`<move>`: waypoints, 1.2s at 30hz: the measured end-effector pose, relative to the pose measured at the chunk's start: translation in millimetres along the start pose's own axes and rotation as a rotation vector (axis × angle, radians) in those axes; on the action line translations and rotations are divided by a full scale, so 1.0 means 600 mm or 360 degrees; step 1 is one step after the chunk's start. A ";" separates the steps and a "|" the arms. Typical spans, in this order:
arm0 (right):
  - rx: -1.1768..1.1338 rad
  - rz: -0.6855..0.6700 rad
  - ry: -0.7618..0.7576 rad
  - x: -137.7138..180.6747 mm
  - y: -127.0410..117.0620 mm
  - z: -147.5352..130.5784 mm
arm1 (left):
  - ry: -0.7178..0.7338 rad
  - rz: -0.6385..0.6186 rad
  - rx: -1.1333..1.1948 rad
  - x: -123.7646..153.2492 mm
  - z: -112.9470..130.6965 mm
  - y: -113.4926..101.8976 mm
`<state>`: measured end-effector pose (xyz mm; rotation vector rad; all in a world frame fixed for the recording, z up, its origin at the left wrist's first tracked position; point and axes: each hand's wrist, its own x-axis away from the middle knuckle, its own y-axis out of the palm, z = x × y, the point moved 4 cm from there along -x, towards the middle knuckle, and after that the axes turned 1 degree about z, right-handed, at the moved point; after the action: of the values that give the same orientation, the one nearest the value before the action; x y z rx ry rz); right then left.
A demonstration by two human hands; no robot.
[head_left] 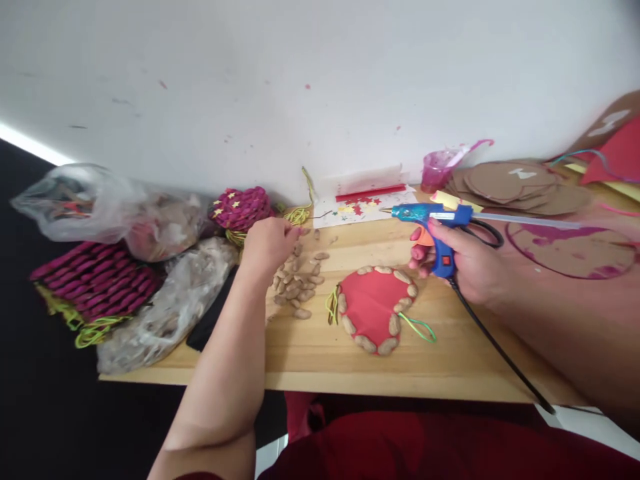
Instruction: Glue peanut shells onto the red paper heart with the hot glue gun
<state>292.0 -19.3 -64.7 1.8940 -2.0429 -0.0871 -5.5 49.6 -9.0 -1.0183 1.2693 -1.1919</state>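
My right hand [465, 263] is wrapped round a blue hot glue gun [434, 227] with an orange trigger, its nozzle pointing left above the wooden table [320, 353]. Below it lies a red heart-shaped piece [373, 303] edged with peanut shells and trailing green string. My left hand [267, 243] reaches down into a pile of peanut shells [297, 283], fingers curled at the pile's far edge; what they pinch is hidden.
Clear plastic bags [165, 307] and pink woven mats [95, 280] crowd the table's left end. A pink woven ball [240, 208] and star stickers [360, 207] lie by the wall. Brown cardboard discs [520, 183] and a pink cup [435, 170] sit at right.
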 end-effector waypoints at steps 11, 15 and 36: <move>-0.0023 0.0033 0.0061 0.008 0.011 -0.010 | 0.0014 -0.0146 -0.0035 0.000 -0.002 0.002; -0.0017 0.0099 0.0094 0.018 0.018 -0.018 | 0.0072 -0.0223 -0.0048 -0.002 -0.004 0.009; 0.0032 0.0153 0.0167 0.015 0.013 -0.014 | 0.0095 -0.0617 -0.0139 0.011 -0.005 0.017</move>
<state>286.4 -25.4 -52.8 1.7698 -2.0673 0.0560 -8.4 44.7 -20.0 -1.3440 1.2110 -1.4783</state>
